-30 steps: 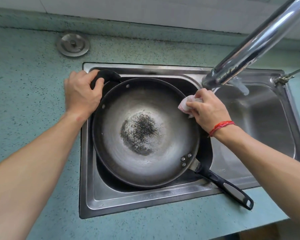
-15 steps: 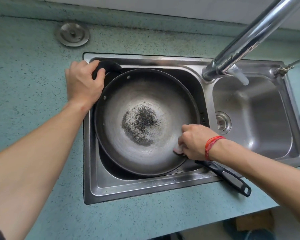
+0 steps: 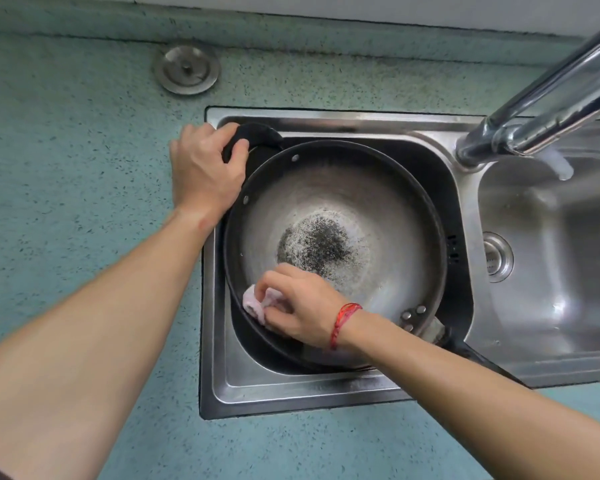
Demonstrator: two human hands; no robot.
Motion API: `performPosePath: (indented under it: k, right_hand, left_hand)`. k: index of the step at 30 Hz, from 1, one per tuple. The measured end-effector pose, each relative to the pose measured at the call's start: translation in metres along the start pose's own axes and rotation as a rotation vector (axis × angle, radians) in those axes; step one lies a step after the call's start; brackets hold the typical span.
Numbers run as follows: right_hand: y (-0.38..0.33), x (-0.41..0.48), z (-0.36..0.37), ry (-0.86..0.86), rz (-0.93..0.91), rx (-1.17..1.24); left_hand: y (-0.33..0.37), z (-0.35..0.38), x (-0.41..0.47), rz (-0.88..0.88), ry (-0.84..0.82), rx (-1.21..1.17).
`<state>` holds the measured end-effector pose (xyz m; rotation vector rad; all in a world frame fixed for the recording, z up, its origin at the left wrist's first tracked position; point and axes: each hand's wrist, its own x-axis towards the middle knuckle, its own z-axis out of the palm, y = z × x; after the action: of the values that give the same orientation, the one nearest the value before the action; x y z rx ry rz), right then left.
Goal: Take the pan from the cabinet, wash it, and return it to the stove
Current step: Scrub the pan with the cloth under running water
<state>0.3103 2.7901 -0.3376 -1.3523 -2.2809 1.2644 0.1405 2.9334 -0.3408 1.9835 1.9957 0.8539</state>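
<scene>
A dark pan (image 3: 333, 233) is sitting in the left basin of a steel sink (image 3: 291, 393), a left hand (image 3: 205, 174) gripping its helper handle while a right hand (image 3: 298, 306) is pinching a pale cloth (image 3: 253, 303) against its near rim; no writing is legible.

One pan (image 3: 378, 209), one cloth (image 3: 253, 303), two hands.

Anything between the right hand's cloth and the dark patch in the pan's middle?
Nothing visible. The right hand presses the cloth on the pan wall nearest the person; bare metal runs from there to the dark patch.
</scene>
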Motion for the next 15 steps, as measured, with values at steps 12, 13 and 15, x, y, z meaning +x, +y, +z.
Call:
performPosePath:
  k: [12, 13, 15]
  right_hand:
    - [0.025, 0.087, -0.037, 0.438, -0.086, -0.180]
    - [0.031, 0.090, -0.045, 0.481, -0.069, -0.214]
    - [0.047, 0.095, -0.067, 0.545, -0.021, -0.356]
  left_hand:
    - [-0.001, 0.003, 0.000, 0.012, 0.017, -0.030]
    - [-0.001, 0.003, 0.000, 0.011, 0.018, -0.031]
    - [-0.001, 0.003, 0.000, 0.011, 0.024, -0.035]
